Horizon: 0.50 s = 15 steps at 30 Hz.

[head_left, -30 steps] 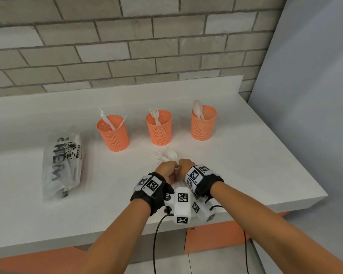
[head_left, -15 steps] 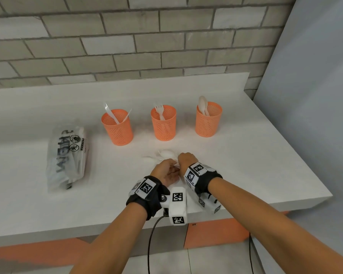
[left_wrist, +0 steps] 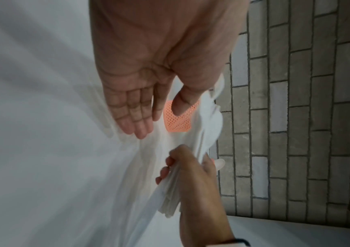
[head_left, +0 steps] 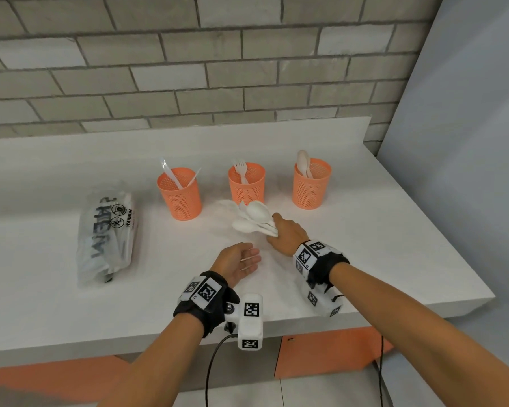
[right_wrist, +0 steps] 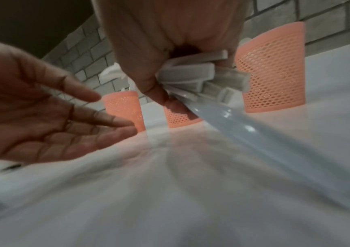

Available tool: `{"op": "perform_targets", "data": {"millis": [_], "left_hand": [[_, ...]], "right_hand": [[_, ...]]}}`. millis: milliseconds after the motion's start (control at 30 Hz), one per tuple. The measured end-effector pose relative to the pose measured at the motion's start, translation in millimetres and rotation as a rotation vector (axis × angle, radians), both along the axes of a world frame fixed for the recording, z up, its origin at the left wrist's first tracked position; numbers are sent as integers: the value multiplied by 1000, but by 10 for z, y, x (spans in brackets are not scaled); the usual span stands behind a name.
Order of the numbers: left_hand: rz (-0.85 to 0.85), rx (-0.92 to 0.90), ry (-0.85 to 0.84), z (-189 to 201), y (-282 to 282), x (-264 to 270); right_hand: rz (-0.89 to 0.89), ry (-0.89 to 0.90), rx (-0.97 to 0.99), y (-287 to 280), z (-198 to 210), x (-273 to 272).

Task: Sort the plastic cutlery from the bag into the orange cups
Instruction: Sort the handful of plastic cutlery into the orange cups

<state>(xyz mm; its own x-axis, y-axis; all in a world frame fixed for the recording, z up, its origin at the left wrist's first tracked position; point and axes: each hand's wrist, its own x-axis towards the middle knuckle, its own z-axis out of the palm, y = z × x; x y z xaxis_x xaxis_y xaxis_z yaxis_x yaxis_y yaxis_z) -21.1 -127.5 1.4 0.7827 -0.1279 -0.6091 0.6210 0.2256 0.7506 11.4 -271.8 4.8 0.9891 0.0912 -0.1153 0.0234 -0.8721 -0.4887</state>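
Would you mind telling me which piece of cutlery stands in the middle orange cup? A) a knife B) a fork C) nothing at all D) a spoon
B: in the head view a white fork stands tines-up in the middle orange cup, while the knives are in the left cup and the spoons in the right cup.

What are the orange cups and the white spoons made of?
The orange cups look like matte plastic mesh: tiny holes cover their walls. The spoons in the right hand look like smooth white plastic, thin with a slight sheen. The look alone can't confirm either.
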Motion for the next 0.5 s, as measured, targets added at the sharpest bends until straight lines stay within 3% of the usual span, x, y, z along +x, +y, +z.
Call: {"op": "perform_targets", "data": {"millis": [67,200,267,367,500], "left_hand": [[36,-17,-28,-11,20,-11],[35,-42,-5,-12,-21,-65],[20,-77,58,-24,-82,-100],[39,-196,152,-42,-183,-135],[129,-357,221,23,-242,-134]], "right_hand": [[-47,-21,161,-28,22,17],[-206,-28,800,26,169,-20],[-265,-70,1020,73,284,-42],[-274,-117,1177,153,412,-69],[-237,-154,1214,239,485,-130]]}}
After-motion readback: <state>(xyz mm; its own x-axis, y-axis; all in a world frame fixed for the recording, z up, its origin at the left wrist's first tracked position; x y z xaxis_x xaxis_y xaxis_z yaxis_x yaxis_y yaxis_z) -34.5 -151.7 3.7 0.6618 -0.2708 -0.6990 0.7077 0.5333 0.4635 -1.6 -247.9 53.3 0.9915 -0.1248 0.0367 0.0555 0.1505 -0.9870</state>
